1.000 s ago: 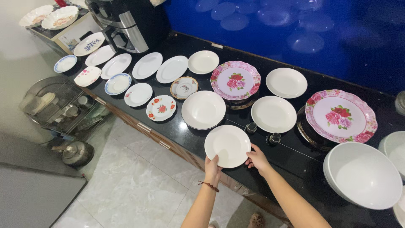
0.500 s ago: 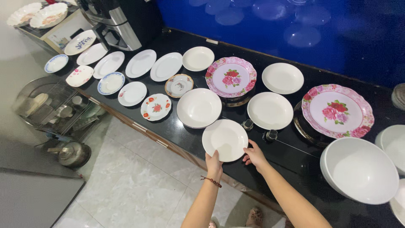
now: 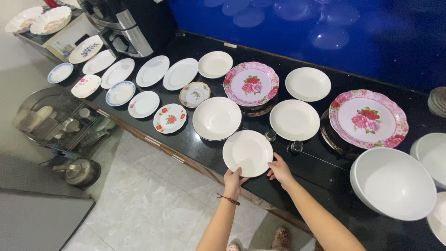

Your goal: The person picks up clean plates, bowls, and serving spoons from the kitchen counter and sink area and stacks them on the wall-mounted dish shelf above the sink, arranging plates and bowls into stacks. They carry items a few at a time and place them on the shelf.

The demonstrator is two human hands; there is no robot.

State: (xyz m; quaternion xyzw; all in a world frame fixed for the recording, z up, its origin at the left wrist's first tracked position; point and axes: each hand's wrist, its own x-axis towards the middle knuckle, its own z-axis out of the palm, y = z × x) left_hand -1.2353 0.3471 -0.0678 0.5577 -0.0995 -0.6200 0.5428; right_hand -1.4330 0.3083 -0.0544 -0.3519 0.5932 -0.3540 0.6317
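Note:
A plain white plate (image 3: 247, 152) lies flat near the front edge of a black counter (image 3: 195, 146). My left hand (image 3: 233, 177) touches the plate's near rim with its fingertips. My right hand (image 3: 279, 168) rests at the plate's right rim, fingers on the counter beside it. Neither hand lifts the plate. Just behind it sit a white bowl-like plate (image 3: 217, 118) and another white plate (image 3: 294, 119).
Many plates line the counter: two pink floral plates (image 3: 251, 83) (image 3: 368, 119), small patterned saucers (image 3: 170, 118), white oval dishes (image 3: 180, 73). A large white bowl (image 3: 393, 182) stands at the right. A dish rack (image 3: 60, 123) and kettle (image 3: 79, 171) sit below left, over tiled floor.
The view shifted slightly. Both hands stay at the white plate's near rim; the right hand slid a little down along the right edge.

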